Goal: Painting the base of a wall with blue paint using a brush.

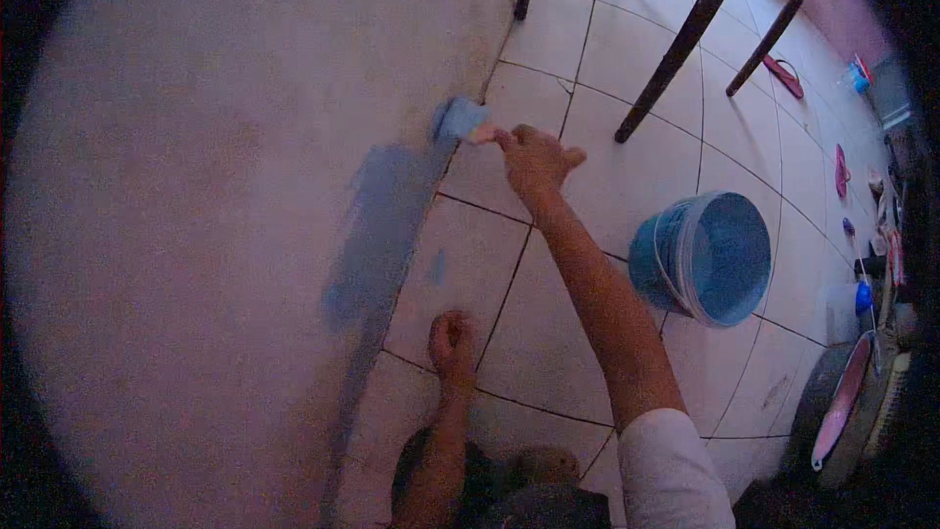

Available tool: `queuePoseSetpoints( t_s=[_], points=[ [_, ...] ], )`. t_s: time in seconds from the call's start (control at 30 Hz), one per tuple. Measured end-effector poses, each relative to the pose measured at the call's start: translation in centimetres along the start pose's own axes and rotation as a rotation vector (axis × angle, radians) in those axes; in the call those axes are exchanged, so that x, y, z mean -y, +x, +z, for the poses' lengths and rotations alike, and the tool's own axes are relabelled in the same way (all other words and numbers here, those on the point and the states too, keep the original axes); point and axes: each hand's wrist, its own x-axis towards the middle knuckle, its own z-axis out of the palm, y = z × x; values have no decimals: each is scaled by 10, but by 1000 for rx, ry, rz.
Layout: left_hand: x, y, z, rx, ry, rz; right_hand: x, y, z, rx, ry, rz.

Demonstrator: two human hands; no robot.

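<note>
Them: so how far along are you?

Me: early days imo; the broad pale plaster wall [196,186] is mostly bare, and it runs alongside a floor of whitish square tiles [539,333]; there's some furniture with thin dark legs [685,39] farther off, and the round blue plastic bucket with a white rim [651,257] sits to my right, blue inside; can't tell how much paint is left in it.

Them: anything actually covered?

Me: one ragged-edged blue paint patch [377,225] low on the wall; everything above it looks uncoated, so plenty left.

Them: and your hands?

Me: right hand [537,159] is pinching the handle of a flat brush with blue-coated bristles [464,119], down where wall meets floor, just past the patch's far end; left hand [451,341] is curled in a loose fist over the tiles, nothing showing in it; oh, and there's a small blue smear [438,266] on one tile, lol.
</note>
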Motion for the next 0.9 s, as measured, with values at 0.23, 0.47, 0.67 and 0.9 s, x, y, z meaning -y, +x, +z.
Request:
queuePoseSetpoints(
  t_s=[0.23,0.47,0.67,0.9],
  points=[
    [3,3,-6,-5,-10,-90,-27,-17,-10,-7,461,129],
    [9,2,2,-7,23,-27,10,-39,-19,-85,165,-70],
    [10,1,-3,-16,21,-8,-3,-40,-70,-27,834,-71],
    [9,4,0,-18,113,46,-5,-35,-1,120,600,-47]
  ],
)
